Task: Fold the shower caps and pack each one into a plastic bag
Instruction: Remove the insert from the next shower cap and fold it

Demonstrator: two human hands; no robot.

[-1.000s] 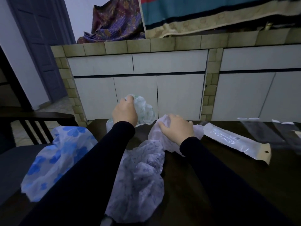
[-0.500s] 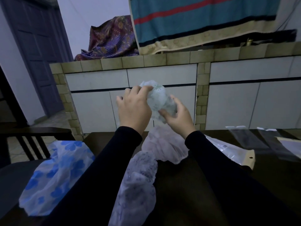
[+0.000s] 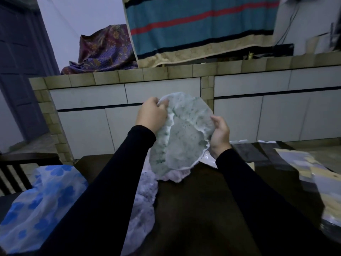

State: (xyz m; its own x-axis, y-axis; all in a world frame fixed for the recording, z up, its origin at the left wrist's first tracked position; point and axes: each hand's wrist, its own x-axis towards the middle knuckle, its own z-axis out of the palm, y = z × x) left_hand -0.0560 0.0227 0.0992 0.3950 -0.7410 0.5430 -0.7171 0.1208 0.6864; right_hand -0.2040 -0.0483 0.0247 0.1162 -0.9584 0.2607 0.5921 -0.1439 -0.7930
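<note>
Head view: both hands up over table [image 3: 193,209], w/ green-speckled shower cap [image 3: 181,137] spread btwn them. Left hand [image 3: 152,115] fingers curl on its top rim; right hand [image 3: 219,134] pinches right rim. Plastic bags [image 3: 302,169] lie right; no readable writing.

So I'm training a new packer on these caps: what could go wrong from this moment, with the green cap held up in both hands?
1. The green-speckled shower cap is pinched only at its rim by the left hand and right hand; the thin film might slip or fold unevenly.
2. Its lower edge hangs close to the pale cap on the table, so lowering it could drag or tangle that one.
3. The plastic bags lie at the right edge, easy to knock.
</note>
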